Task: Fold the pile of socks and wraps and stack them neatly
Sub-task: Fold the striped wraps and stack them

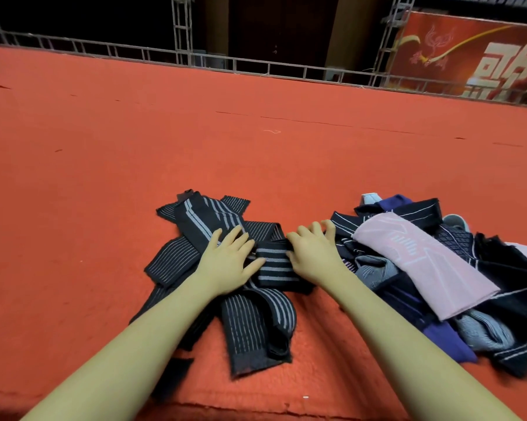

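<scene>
head view | worn on head | faces forward and down | close over red carpet [104, 177]

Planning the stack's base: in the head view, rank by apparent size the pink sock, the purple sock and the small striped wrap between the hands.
1. pink sock
2. purple sock, though mostly buried, so unsure
3. striped wrap, partly covered by both hands

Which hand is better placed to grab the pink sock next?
The right hand. It rests at the edge of the mixed pile, with the pink sock just beyond its fingers. The left hand lies flat on the striped wraps, farther away.
</scene>
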A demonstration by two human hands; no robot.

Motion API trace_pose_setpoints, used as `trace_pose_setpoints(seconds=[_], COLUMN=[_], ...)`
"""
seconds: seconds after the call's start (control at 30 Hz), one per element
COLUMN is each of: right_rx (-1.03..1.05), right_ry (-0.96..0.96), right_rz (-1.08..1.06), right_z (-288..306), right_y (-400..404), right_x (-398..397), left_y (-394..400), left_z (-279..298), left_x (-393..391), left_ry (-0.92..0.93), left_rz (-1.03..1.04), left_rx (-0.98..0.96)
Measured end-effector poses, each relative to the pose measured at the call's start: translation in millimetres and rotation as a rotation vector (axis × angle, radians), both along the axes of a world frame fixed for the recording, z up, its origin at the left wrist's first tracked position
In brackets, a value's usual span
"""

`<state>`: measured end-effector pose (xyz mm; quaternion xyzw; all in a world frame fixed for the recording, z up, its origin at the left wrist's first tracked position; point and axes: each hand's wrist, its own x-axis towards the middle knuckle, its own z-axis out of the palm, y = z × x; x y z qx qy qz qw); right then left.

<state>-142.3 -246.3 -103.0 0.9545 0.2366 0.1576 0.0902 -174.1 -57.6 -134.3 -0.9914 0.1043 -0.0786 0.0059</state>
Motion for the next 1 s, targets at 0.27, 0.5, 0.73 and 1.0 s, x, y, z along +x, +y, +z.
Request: trace_pose_setpoints(seconds=[0.27, 0.5, 0.73, 1.0], right_rx=[-0.036, 0.05, 0.399, 0.642], right_ry=[0.054, 0.114, -0.006, -0.166], right_rz=[-0.035, -0.037, 0.165, 0.202], right_z=[-6, -16, -34, -33], right_y=[22, 16, 1, -21], right_x=[4, 11, 0, -18], left_y=[7, 9, 9, 11], left_z=[-6, -20, -17, -4], left_x=[0, 2, 0, 0], left_ry=[0.136, 0.12, 0.182, 0.273], left_rz=[0.041, 0.037, 0.041, 0.016], left_rx=[-0.075, -0.059, -0.078, -0.035])
